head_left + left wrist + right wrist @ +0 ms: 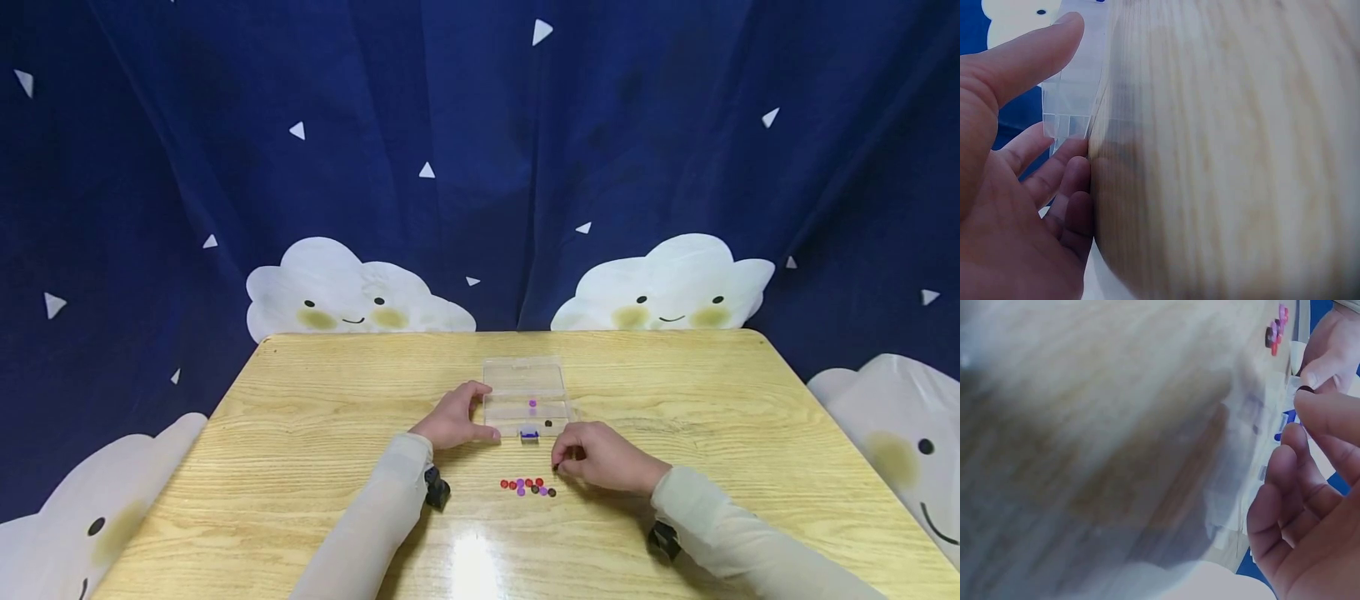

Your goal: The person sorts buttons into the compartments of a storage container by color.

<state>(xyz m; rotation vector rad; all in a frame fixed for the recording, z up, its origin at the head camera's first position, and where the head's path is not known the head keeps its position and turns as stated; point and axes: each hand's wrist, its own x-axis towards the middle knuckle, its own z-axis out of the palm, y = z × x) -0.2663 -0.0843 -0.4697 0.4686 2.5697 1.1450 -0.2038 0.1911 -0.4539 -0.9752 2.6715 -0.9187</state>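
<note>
A clear plastic box (504, 408) stands on the table with its lid (521, 375) open toward the back and a blue latch (529, 434) at the front. Inside lie one purple disc (532, 403) and one dark disc (548, 423). My left hand (454, 417) holds the box's left end, thumb at the front edge and fingers round the side. By the front right corner, my right hand (603, 457) pinches a small dark button-like disc (1305, 389) between thumb and forefinger. Red, purple and dark discs (528, 483) lie in a loose group in front of the box.
The wooden table (315, 417) reaches back to a dark blue curtain (480, 125) with white cloud shapes. A dark wrist camera (437, 488) sits on the left forearm, another (663, 540) on the right.
</note>
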